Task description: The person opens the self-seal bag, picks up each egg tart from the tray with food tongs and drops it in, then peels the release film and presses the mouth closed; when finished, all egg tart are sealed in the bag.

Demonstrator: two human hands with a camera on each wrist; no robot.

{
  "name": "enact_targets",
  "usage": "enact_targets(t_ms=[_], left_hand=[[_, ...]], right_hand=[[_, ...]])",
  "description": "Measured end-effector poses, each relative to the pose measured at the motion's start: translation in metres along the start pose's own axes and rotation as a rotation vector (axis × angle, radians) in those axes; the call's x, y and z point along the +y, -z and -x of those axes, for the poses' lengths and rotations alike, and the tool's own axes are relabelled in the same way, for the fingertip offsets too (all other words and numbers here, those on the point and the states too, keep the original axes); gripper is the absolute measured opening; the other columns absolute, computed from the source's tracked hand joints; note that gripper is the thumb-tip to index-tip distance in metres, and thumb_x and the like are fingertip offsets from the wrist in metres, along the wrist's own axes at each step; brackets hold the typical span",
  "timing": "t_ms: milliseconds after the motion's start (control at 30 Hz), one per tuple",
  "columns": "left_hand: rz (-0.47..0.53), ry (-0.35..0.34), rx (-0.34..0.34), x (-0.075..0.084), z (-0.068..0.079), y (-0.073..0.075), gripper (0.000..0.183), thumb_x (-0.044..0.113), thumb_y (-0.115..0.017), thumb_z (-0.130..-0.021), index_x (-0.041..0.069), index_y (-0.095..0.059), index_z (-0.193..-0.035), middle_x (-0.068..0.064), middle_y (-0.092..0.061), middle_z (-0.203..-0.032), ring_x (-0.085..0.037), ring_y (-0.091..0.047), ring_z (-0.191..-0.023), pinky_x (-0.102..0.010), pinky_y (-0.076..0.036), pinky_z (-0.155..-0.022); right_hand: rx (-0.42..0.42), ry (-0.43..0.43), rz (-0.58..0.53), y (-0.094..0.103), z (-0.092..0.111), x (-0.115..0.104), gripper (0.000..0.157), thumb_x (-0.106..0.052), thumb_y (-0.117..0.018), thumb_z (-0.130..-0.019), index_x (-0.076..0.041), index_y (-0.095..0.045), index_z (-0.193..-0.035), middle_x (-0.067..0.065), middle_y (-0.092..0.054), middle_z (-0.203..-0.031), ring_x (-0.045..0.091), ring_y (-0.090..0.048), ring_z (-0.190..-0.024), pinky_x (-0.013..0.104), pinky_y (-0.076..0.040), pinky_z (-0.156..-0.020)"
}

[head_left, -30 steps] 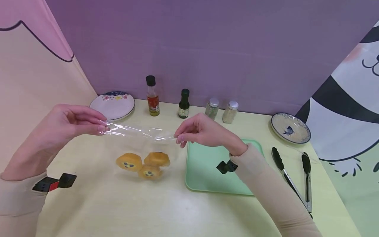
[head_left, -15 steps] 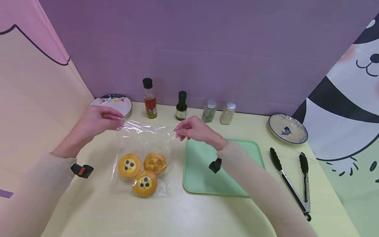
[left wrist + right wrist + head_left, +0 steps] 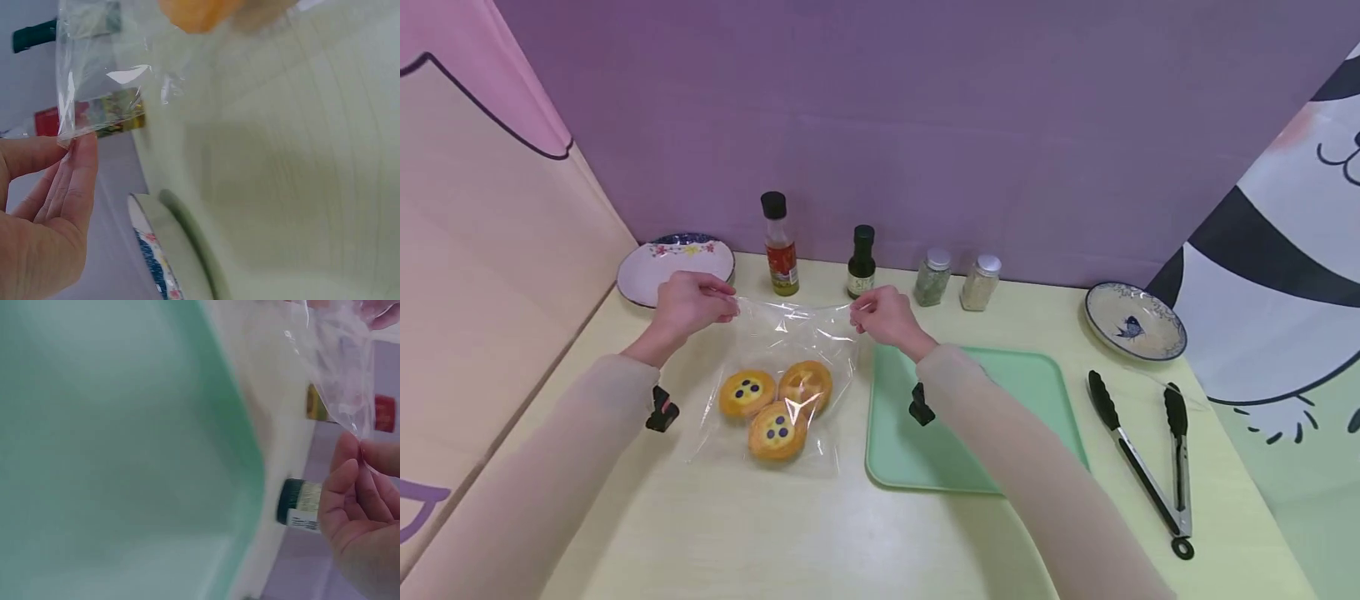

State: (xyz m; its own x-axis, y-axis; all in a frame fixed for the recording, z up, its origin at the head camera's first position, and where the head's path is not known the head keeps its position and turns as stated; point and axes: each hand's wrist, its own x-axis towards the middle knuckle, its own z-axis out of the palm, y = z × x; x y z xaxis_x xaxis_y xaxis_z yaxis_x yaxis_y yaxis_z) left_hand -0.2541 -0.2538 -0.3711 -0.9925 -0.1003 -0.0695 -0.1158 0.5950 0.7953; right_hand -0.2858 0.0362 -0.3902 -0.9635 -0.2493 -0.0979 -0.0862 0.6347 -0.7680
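A clear plastic bag (image 3: 711,429) with three round golden pastries (image 3: 778,431) inside lies toward the left of the table in the head view. Two of the pastries show dark dots on pale centres; the third has a scored top. My left hand (image 3: 694,303) pinches the bag's upper left corner between thumb and fingers. At the opposite upper corner my right hand (image 3: 886,317) pinches the film, and the top edge is stretched between both hands. In the left wrist view the thumb and fingertips (image 3: 84,147) meet on the film.
A green tray (image 3: 977,467) lies right of the bag. Black-tipped tongs (image 3: 1138,475) rest beyond it, below a bird-patterned plate (image 3: 1135,321). Along the back stand a sauce bottle (image 3: 781,254), a dark bottle (image 3: 861,265), two spice jars (image 3: 979,287) and a flowered plate (image 3: 658,271).
Both hands have moved away toward the back, the left also rightward. The bag, first held up edge-on, now shows its face, and its pastries sit lower and flatter in view.
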Motion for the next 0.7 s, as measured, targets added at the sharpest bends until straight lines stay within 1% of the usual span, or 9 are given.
enact_targets(t_ms=[133, 300, 367, 467, 500, 567, 600, 633, 700], left_hand=[[-0.010, 0.013, -0.006, -0.002, -0.008, -0.007, 0.029, 0.011, -0.069, -0.082, -0.005, -0.064, -0.105, -0.012, -0.071, -0.083, -0.011, -0.067, -0.063, -0.031, -0.058, -0.066], [-0.021, 0.027, 0.015, -0.004, -0.014, -0.014, 0.027, 0.012, -0.068, -0.083, -0.003, -0.064, -0.105, -0.012, -0.071, -0.083, -0.012, -0.068, -0.062, -0.033, -0.058, -0.066], [-0.018, 0.016, 0.023, -0.004, -0.015, -0.016, 0.028, 0.012, -0.068, -0.084, -0.004, -0.064, -0.106, -0.013, -0.071, -0.084, -0.012, -0.068, -0.062, -0.032, -0.058, -0.066], [-0.064, -0.013, 0.037, -0.003, -0.015, -0.014, 0.029, 0.014, -0.067, -0.084, -0.003, -0.064, -0.107, -0.014, -0.072, -0.084, -0.014, -0.069, -0.062, -0.025, -0.057, -0.059], [-0.083, -0.027, 0.041, -0.003, -0.015, -0.012, 0.029, 0.015, -0.067, -0.085, -0.003, -0.064, -0.107, -0.015, -0.072, -0.085, -0.016, -0.069, -0.063, -0.023, -0.055, -0.057], [-0.130, -0.053, 0.056, -0.004, -0.012, -0.008, 0.029, 0.018, -0.065, -0.086, -0.002, -0.065, -0.107, -0.016, -0.072, -0.085, -0.019, -0.069, -0.065, -0.022, -0.053, -0.056], [-0.154, -0.068, 0.062, -0.005, -0.010, -0.005, 0.029, 0.020, -0.065, -0.087, -0.001, -0.065, -0.107, -0.016, -0.071, -0.086, -0.021, -0.069, -0.067, -0.022, -0.051, -0.057], [-0.173, -0.086, 0.064, -0.006, -0.008, -0.003, 0.029, 0.021, -0.064, -0.087, -0.001, -0.065, -0.107, -0.016, -0.071, -0.086, -0.023, -0.069, -0.070, -0.023, -0.049, -0.062], [-0.217, -0.128, 0.061, -0.011, -0.002, 0.003, 0.031, 0.026, -0.063, -0.088, 0.001, -0.065, -0.106, -0.016, -0.071, -0.088, -0.027, -0.068, -0.077, -0.033, -0.045, -0.077]], right_hand=[[0.032, -0.039, -0.008, -0.002, -0.002, 0.007, 0.020, -0.016, -0.065, -0.087, -0.009, -0.069, -0.106, 0.004, -0.073, -0.081, 0.012, -0.069, -0.071, 0.018, -0.046, -0.057], [0.046, -0.063, -0.017, 0.002, 0.000, 0.013, 0.026, -0.016, -0.066, -0.087, -0.010, -0.066, -0.113, 0.005, -0.073, -0.087, 0.015, -0.070, -0.077, 0.019, -0.048, -0.058], [0.043, -0.062, -0.025, 0.008, 0.003, 0.015, 0.027, -0.015, -0.065, -0.088, -0.009, -0.065, -0.115, 0.007, -0.072, -0.090, 0.019, -0.070, -0.079, 0.020, -0.050, -0.059], [0.032, -0.040, -0.034, 0.021, 0.006, 0.018, 0.029, -0.014, -0.064, -0.089, -0.007, -0.063, -0.117, 0.009, -0.071, -0.095, 0.024, -0.069, -0.085, 0.024, -0.053, -0.062], [0.026, -0.025, -0.027, 0.027, 0.008, 0.019, 0.030, -0.014, -0.064, -0.089, -0.006, -0.063, -0.117, 0.010, -0.070, -0.097, 0.025, -0.069, -0.086, 0.026, -0.054, -0.064], [0.013, 0.025, 0.026, 0.040, 0.013, 0.022, 0.030, -0.016, -0.063, -0.090, -0.005, -0.063, -0.117, 0.010, -0.070, -0.101, 0.024, -0.068, -0.090, 0.028, -0.056, -0.069], [0.004, 0.052, 0.062, 0.047, 0.016, 0.024, 0.030, -0.018, -0.062, -0.090, -0.006, -0.063, -0.118, 0.009, -0.069, -0.103, 0.024, -0.068, -0.091, 0.030, -0.056, -0.071], [-0.010, 0.078, 0.094, 0.053, 0.020, 0.026, 0.031, -0.019, -0.062, -0.090, -0.006, -0.062, -0.119, 0.009, -0.069, -0.106, 0.024, -0.067, -0.093, 0.031, -0.056, -0.074], [-0.038, 0.106, 0.143, 0.067, 0.029, 0.031, 0.035, -0.021, -0.061, -0.091, -0.009, -0.059, -0.124, 0.009, -0.067, -0.111, 0.023, -0.066, -0.098, 0.033, -0.055, -0.079]])
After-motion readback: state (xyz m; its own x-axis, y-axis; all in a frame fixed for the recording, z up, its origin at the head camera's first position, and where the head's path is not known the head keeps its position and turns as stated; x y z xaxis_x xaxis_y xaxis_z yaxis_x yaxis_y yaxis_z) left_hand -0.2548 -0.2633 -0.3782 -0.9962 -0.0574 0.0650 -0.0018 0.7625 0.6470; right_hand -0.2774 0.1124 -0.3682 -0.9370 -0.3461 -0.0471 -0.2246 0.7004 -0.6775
